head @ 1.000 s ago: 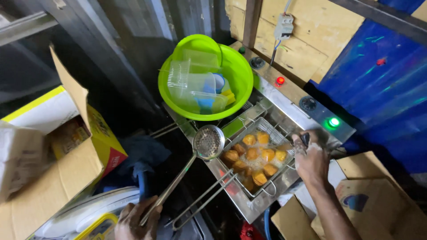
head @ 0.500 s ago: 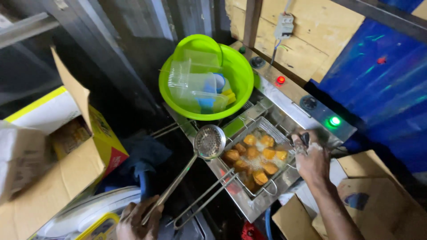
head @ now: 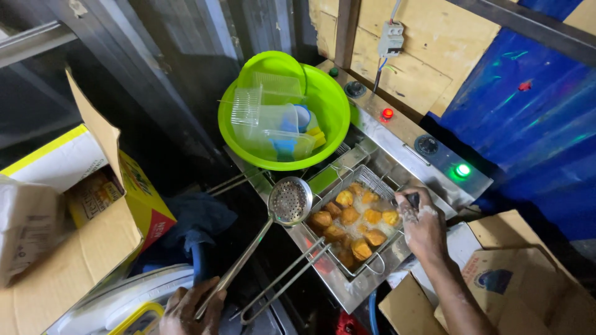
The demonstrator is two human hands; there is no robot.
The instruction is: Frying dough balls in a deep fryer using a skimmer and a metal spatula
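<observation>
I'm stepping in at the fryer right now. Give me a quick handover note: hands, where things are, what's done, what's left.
Left hand: grips the handle end of the perforated skimmer, whose bowl sits at the fryer's edge, empty.
Right hand: at the right rim of the fryer, closed on something small and dark.
Wire basket: in the oil, holding golden-brown pieces.
Done: pieces look browned.
Left: nothing lifted out yet.
Green bowl of plastic containers sits behind.

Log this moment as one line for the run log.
left hand: grips skimmer handle | right hand: on fryer edge | basket: golden pieces in oil | green bowl: clear tubs
</observation>
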